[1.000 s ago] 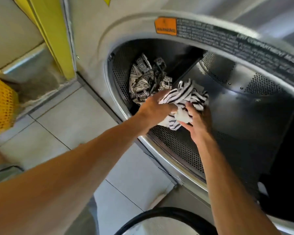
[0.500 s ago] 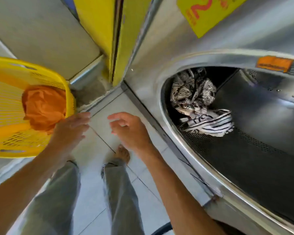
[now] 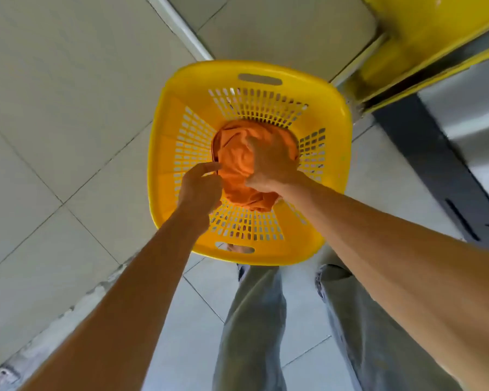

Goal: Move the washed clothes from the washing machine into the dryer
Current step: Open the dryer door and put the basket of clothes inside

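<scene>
A yellow slotted laundry basket stands on the tiled floor right below me. One crumpled orange garment lies in its bottom. My right hand presses down on top of the garment with fingers curled into the cloth. My left hand is at the garment's left edge, thumb and forefinger pinching toward the fabric; whether it holds the cloth is unclear. The dryer drum and the clothes in it are out of view.
A metal machine front with a dark base runs along the right edge. A yellow panel stands at the top right. My legs in grey jeans are just behind the basket. Pale floor tiles spread to the left.
My view swung from the dryer drum, where the striped garment was left, down to the basket. Both hands moved from the dryer opening into the basket, onto the orange garment.
</scene>
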Action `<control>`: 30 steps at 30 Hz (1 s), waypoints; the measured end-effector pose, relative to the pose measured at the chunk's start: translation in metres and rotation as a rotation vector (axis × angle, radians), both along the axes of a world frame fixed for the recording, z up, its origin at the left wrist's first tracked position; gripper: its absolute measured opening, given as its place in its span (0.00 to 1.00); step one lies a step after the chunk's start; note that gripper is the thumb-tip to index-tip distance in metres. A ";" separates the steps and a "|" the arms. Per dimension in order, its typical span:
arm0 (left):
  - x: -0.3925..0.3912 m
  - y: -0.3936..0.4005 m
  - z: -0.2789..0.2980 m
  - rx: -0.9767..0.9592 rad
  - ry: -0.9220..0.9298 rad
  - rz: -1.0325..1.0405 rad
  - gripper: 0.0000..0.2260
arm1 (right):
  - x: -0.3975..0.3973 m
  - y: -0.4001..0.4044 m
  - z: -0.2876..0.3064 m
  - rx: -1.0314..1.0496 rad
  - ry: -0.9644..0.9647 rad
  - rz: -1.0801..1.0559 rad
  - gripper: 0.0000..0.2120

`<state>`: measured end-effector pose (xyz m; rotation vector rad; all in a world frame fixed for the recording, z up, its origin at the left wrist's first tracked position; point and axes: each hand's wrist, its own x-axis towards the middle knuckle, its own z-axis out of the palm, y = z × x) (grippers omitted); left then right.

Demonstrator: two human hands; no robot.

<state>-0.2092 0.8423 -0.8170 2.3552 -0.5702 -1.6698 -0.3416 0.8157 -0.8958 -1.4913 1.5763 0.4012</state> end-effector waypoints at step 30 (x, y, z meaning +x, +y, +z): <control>-0.022 0.013 0.156 -0.080 0.525 0.265 0.16 | -0.042 0.064 0.229 -0.181 -0.464 -0.581 0.28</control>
